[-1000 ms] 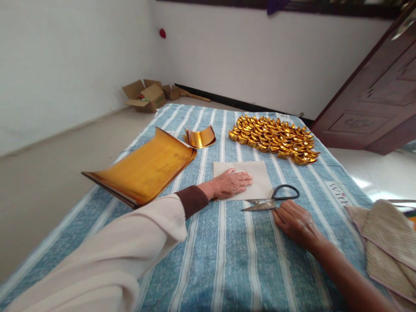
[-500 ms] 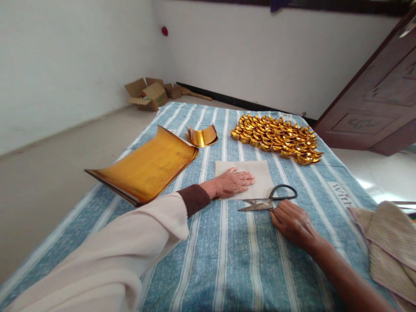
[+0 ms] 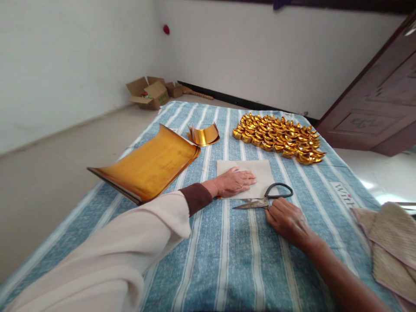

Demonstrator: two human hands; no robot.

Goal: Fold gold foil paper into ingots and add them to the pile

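A blue-and-white striped cloth [image 3: 227, 260] covers the work surface. One beige paper sheet [image 3: 260, 173] lies at centre; the left hand [image 3: 235, 182] presses flat on it, fingers spread. One pair of scissors [image 3: 263, 200] lies along the sheet's near edge, blades together; the right hand [image 3: 286, 221] touches them, fingers loosely curled. One stack of gold foil sheets [image 3: 149, 167] lies left; many folded gold ingots [image 3: 279, 138] far right.

We see a sparsely furnished room of a home, used for handwork. White plastered walls [image 3: 81, 65] meet a bare pale floor [image 3: 48, 164], and a dark panelled wooden door [image 3: 373, 108] stands open at the right. A mattress in a blue striped cover [image 3: 227, 260] serves as the work surface. Opened cardboard boxes [image 3: 151, 92] lie in the far corner, and folded gold paper pieces [image 3: 279, 138] sit in rows.
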